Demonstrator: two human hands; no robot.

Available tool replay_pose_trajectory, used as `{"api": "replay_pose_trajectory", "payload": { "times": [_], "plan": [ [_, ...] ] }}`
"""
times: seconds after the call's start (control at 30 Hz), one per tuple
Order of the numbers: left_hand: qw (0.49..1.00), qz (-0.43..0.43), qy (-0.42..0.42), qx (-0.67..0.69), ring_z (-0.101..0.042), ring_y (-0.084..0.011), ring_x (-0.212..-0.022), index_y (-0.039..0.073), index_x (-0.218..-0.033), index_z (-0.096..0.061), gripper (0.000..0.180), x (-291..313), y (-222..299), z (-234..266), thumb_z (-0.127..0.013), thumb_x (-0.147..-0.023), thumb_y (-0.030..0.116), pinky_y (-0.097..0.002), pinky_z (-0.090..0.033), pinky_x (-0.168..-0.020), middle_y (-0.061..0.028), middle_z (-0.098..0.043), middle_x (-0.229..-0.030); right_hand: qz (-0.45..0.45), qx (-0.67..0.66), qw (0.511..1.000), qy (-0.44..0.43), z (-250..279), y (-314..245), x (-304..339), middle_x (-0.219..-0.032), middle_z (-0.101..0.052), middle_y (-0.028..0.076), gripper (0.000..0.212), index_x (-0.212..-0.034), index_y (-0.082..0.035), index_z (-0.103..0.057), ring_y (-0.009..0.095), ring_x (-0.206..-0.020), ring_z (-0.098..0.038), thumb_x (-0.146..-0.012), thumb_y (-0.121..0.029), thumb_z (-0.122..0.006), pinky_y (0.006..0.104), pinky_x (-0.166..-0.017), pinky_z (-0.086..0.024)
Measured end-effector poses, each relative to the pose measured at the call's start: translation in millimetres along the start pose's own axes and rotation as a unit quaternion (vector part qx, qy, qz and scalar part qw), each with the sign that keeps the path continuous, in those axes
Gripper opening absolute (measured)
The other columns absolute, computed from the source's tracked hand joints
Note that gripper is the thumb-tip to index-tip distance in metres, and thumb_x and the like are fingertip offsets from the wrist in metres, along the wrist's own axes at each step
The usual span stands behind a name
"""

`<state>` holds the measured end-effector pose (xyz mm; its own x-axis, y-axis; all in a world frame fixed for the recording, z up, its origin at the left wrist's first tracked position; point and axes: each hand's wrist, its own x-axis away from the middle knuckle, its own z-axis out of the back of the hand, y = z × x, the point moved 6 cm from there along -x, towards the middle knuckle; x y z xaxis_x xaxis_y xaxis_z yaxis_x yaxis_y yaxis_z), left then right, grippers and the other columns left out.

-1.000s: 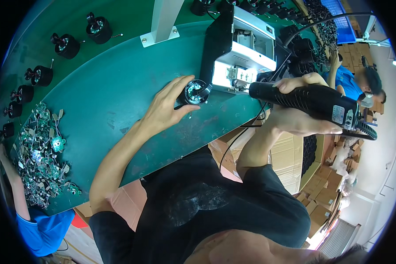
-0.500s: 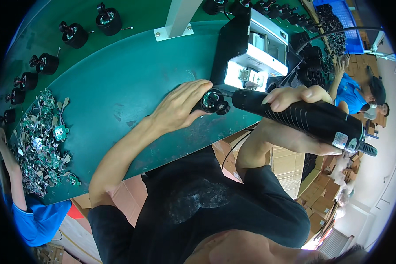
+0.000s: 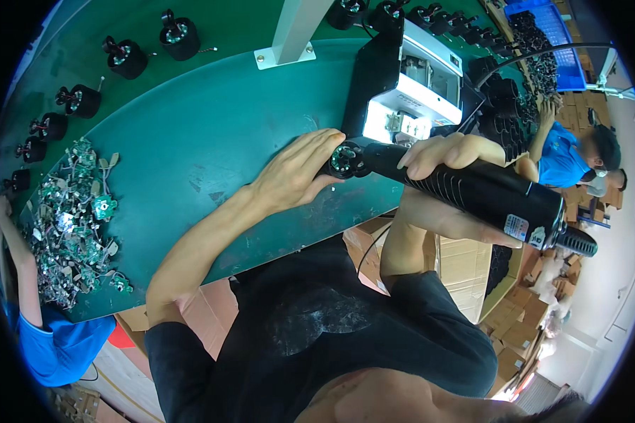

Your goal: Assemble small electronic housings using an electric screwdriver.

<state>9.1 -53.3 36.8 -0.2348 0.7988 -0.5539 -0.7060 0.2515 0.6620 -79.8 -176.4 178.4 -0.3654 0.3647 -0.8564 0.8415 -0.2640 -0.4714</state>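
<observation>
The scene is evenly and brightly lit from above, with a cool greenish cast. The strongest light is a small white lamp (image 3: pixel 395 125) inside the box near the bench's (image 3: pixel 204 134) far edge; it burns out to pure white. Soft shadows lie under the left hand (image 3: pixel 296 173). The fisheye bends the bench edge into a curve and leaves black corners. Parts at the left rim look smeared, perhaps from motion. The shirt at the bottom is out of focus.

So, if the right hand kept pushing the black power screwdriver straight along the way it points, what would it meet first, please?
The right hand aims the black power screwdriver at the small round black part under the left hand; its tip already looks to touch it, though depth is unclear.
</observation>
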Motion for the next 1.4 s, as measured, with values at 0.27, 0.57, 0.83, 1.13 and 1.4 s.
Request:
{"api": "replay_pose_trajectory", "payload": {
  "times": [0.27, 0.57, 0.83, 1.13, 1.4],
  "plan": [
    [0.983, 0.034, 0.161, -0.075, -0.063, -0.0343, -0.098, -0.005, -0.126, -0.050, 0.064, -20, -44, 76, -0.081, -0.072, 0.013, -0.0407, -0.052, -0.088, -0.0204, -0.061, -0.120, -0.005, 0.119, 0.975, 0.189, 58, -49, 17, -0.091, -0.064, 0.017, 0.078, -0.139, -0.015, -0.034, 0.021, -0.047, -0.062, -0.092, -0.077, -0.029, 0.0298, -0.037, -0.052],
    [0.900, 0.160, 0.308, -0.266, -0.064, -0.0343, -0.092, -0.005, -0.128, -0.047, 0.057, -73, -139, 138, -0.074, -0.082, 0.014, -0.0390, -0.053, -0.085, -0.0210, -0.061, -0.113, -0.148, 0.209, 0.950, 0.180, 68, -14, 69, -0.089, -0.063, 0.014, 0.078, -0.134, -0.014, -0.034, 0.018, -0.043, -0.058, -0.091, -0.079, -0.025, 0.0288, -0.039, -0.050],
    [0.975, 0.049, 0.200, -0.079, -0.065, -0.0260, -0.089, 0.001, -0.108, -0.064, 0.024, -164, -93, 143, -0.067, -0.084, 0.003, -0.0327, -0.053, -0.082, -0.0118, -0.065, -0.111, -0.128, 0.214, 0.945, 0.213, 72, -17, 73, -0.088, -0.062, 0.014, 0.077, -0.135, -0.015, -0.033, 0.017, -0.045, -0.058, -0.091, -0.079, -0.028, 0.0271, -0.042, -0.050],
    [0.991, -0.014, -0.088, -0.100, -0.064, -0.0214, -0.086, 0.006, -0.094, -0.077, 0.018, -212, -203, 70, -0.077, -0.079, 0.015, -0.0309, -0.053, -0.081, -0.0067, -0.069, -0.103, -0.139, 0.197, 0.947, 0.212, 69, -14, 77, -0.089, -0.062, 0.014, 0.076, -0.136, -0.016, -0.033, 0.016, -0.046, -0.059, -0.091, -0.078, -0.031, 0.0275, -0.042, -0.051],
    [0.989, 0.087, -0.104, -0.051, -0.066, -0.0216, -0.090, 0.009, -0.095, -0.079, 0.023, -220, -211, 58, -0.080, -0.078, 0.024, -0.0316, -0.052, -0.082, -0.0062, -0.072, -0.092, -0.138, 0.202, 0.949, 0.197, 64, -16, 73, -0.088, -0.063, 0.013, 0.076, -0.137, -0.018, -0.035, 0.016, -0.051, -0.060, -0.091, -0.078, -0.030, 0.0252, -0.046, -0.051]
  ]
}}
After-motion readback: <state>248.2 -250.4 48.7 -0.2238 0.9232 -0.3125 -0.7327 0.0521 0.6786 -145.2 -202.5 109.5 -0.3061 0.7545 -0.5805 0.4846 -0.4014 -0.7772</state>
